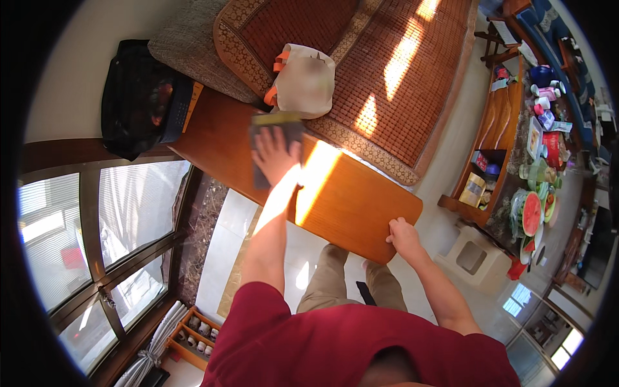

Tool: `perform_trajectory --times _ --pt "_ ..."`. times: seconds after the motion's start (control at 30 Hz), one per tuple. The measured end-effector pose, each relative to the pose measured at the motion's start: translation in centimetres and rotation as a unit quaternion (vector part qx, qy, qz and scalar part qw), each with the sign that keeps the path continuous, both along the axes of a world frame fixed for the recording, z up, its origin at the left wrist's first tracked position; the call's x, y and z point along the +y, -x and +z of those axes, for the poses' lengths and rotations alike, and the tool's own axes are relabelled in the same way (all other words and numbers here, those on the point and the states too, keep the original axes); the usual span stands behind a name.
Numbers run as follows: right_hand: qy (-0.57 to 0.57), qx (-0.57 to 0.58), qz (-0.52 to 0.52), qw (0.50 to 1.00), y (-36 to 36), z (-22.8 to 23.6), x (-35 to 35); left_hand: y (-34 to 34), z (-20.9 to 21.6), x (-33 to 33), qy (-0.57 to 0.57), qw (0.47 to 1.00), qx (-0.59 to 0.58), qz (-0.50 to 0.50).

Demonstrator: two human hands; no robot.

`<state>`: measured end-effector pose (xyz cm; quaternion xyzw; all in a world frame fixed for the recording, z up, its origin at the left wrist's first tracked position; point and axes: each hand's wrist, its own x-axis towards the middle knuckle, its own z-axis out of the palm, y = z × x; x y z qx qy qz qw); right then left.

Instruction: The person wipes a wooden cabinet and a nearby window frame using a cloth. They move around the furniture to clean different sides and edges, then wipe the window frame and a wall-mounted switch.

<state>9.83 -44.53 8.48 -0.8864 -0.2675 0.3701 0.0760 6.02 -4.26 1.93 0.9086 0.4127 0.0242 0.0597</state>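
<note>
two hands in view, both the wearer's own; one wooden tabletop (377,200), which we take as landmark.

left hand (one) (277,155): we see it laid palm down on one dark grey cloth (260,175), toward the left part of the tabletop. fingers spread, pointing to the tabletop's far side. the cloth lies on the tabletop under this hand; we note one yellow band along its far edge. cloth and hand are somewhat blurred.

right hand (one) (405,235): at the near right corner of the tabletop, touching its edge. fingers curled inward; we cannot tell whether they pinch the edge.

surroundings, counted: we record one pale bag (308,80) with orange straps just beyond the tabletop's far side, on a brown woven mat (380,71); one black bag (132,97) at the tabletop's left end; one beige stool (474,258) right of the tabletop, apart from it; one cut watermelon (530,213), red face showing, farther right of the tabletop. one broad sunlight band (317,177) crosses the tabletop between the two hands.
</note>
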Motion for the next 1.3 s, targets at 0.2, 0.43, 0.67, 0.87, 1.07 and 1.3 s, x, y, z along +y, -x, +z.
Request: perform_trajectory --times 0.2,0.43,0.67,0.87,1.07,1.3 --pt "-0.026 -0.016 0.012 0.999 0.2 0.2 -0.6 4.9 3.7 -13.6 0.236 0.927 -0.078 -0.281" --pt "-0.058 -0.039 0.015 0.997 0.6 -0.9 -1.4 5.8 1.9 -8.4 -0.022 0.988 -0.079 -0.127" --pt "-0.200 -0.131 -0.032 0.971 3.0 -1.7 -3.4 -1.9 -0.3 -19.0 0.007 0.985 -0.096 -0.140" --pt "-0.231 -0.021 -0.045 0.972 12.6 -1.9 -12.1 -6.2 1.1 -31.9 0.070 0.926 -0.077 -0.363" --pt "-0.177 0.024 -0.134 0.975 17.2 -0.5 -23.2 -3.6 1.9 -36.6 0.048 0.841 -0.059 -0.536" --pt "-0.141 0.022 -0.324 0.935 19.4 -0.1 -29.3 8.3 3.1 -36.1 0.076 0.670 0.068 -0.735"
